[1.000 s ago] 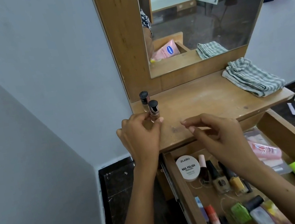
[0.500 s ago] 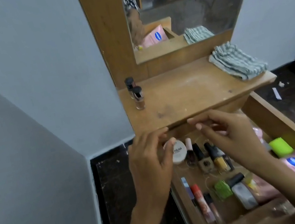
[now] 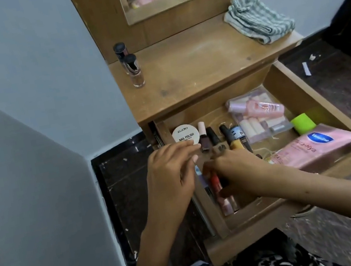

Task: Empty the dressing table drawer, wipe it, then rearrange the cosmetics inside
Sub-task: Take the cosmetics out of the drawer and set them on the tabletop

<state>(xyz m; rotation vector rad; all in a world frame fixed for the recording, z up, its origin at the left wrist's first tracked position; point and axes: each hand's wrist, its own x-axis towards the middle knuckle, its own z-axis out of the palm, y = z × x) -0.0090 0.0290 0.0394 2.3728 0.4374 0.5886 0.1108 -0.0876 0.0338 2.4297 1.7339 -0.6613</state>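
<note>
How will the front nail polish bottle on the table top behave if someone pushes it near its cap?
The front nail polish bottle stands upright, tall and narrow, so it would probably tip rather than slide. It looks like glass, so likely fragile. The second bottle stands close behind it and might be knocked too.

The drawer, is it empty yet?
No. The drawer is open and holds bottles, a pink pouch and a round tin.
</note>
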